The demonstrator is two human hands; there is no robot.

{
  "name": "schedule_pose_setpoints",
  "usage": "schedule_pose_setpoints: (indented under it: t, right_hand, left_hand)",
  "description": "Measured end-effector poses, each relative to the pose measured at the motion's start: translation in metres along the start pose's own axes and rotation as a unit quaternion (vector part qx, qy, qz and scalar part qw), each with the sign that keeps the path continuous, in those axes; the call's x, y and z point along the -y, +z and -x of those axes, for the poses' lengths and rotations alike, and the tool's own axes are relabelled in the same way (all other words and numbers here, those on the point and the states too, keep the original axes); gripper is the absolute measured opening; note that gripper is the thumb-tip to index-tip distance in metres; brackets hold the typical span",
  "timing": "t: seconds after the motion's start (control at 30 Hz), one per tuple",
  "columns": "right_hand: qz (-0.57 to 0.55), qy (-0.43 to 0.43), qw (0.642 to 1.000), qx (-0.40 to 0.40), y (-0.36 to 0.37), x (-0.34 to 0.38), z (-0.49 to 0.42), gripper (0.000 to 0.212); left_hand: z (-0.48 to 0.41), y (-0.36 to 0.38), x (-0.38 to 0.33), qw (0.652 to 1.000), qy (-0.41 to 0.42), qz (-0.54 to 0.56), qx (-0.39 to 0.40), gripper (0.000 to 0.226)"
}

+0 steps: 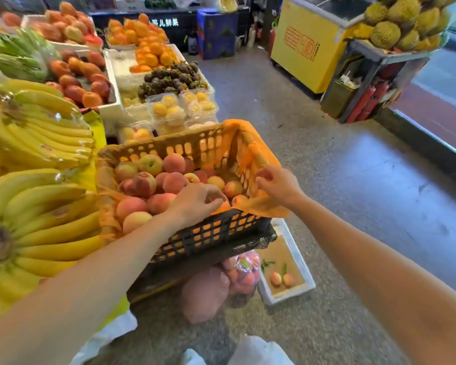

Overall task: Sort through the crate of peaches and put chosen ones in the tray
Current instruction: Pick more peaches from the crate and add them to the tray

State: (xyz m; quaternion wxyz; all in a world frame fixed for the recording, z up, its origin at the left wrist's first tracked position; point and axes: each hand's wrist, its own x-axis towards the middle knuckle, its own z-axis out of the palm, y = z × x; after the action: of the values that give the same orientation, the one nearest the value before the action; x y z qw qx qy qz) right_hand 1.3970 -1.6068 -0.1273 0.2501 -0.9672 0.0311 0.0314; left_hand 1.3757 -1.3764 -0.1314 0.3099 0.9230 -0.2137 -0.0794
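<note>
A dark slatted crate point(216, 233) lined with orange plastic point(248, 146) holds a heap of pink and yellow peaches point(153, 180). My left hand point(198, 201) reaches into the crate's near right corner, fingers curled down over a peach that it mostly hides. At the crate's right rim my right hand point(277, 184) pinches the orange liner; a pink shape shows by its fingers. On the floor below the crate lies a white foam tray point(300, 264) with two peaches point(282, 280) in it.
Wrapped bunches of bananas point(37, 143) crowd the stall at left. Boxes of oranges, mangosteens and packed fruit stand behind the crate. A clear bag of peaches point(244, 272) hangs under it. A yellow freezer point(306, 46) and a durian stand point(403, 22) are across the aisle.
</note>
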Motion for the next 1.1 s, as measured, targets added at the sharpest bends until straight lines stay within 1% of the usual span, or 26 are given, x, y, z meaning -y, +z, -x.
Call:
schedule_pose_setpoints:
  t: [0.1,0.17,0.2,0.27,0.33,0.37,0.47,0.53,0.57,0.63,0.77,0.87,0.97,1.03,1.1]
  right_hand:
    - [-0.082,-0.037,0.993,0.071,0.005,0.021,-0.011,0.025]
    - [-0.099,-0.07,0.984,0.128,0.013,0.035,-0.02,0.025]
    - [-0.106,-0.081,0.978,0.159,0.018,0.042,-0.026,0.026]
    - [-0.118,-0.094,0.965,0.216,0.029,0.056,-0.037,0.03]
    - [-0.119,-0.101,0.951,0.266,0.041,0.066,-0.05,0.033]
    - [-0.112,-0.106,0.946,0.286,0.047,0.071,-0.057,0.035]
    - [-0.085,-0.126,0.938,0.311,0.067,0.079,-0.076,0.046]
    - [-0.08,-0.134,0.94,0.304,0.078,0.08,-0.087,0.056]
    - [-0.079,-0.14,0.939,0.304,0.084,0.081,-0.092,0.06]
    - [-0.076,-0.149,0.933,0.318,0.095,0.08,-0.1,0.066]
    - [-0.064,-0.156,0.928,0.333,0.114,0.078,-0.114,0.072]
    - [-0.039,-0.161,0.929,0.33,0.125,0.076,-0.12,0.075]
    - [-0.042,-0.168,0.939,0.296,0.13,0.076,-0.12,0.072]
    - [-0.052,-0.175,0.944,0.276,0.128,0.077,-0.118,0.067]
    - [-0.076,-0.168,0.94,0.288,0.121,0.077,-0.117,0.065]
  left_hand:
    - [-0.001,-0.028,0.023,0.997,-0.014,-0.002,-0.072,0.014]
    - [-0.003,-0.044,0.039,0.995,-0.038,-0.03,-0.083,0.015]
    - [-0.004,-0.05,0.048,0.995,-0.059,-0.044,-0.069,0.018]
    - [-0.001,-0.056,0.065,0.991,-0.098,-0.086,-0.021,0.03]
    - [0.004,-0.057,0.076,0.984,-0.117,-0.134,0.013,0.042]
    - [0.006,-0.056,0.08,0.983,-0.12,-0.139,0.026,0.048]
    - [0.008,-0.052,0.086,0.982,-0.122,-0.129,0.068,0.069]
    - [0.007,-0.047,0.091,0.974,-0.134,-0.156,0.092,0.083]
    - [0.007,-0.044,0.091,0.971,-0.135,-0.171,0.095,0.087]
    - [0.006,-0.041,0.092,0.969,-0.132,-0.184,0.097,0.085]
    - [0.003,-0.047,0.097,0.977,-0.127,-0.135,0.107,0.066]
    - [0.003,-0.054,0.106,0.983,-0.124,-0.071,0.117,0.059]
    - [0.001,-0.065,0.113,0.983,-0.13,0.002,0.129,0.053]
    - [-0.003,-0.072,0.117,0.984,-0.134,0.04,0.108,0.048]
    - [-0.008,-0.081,0.118,0.98,-0.146,0.105,0.083,0.042]
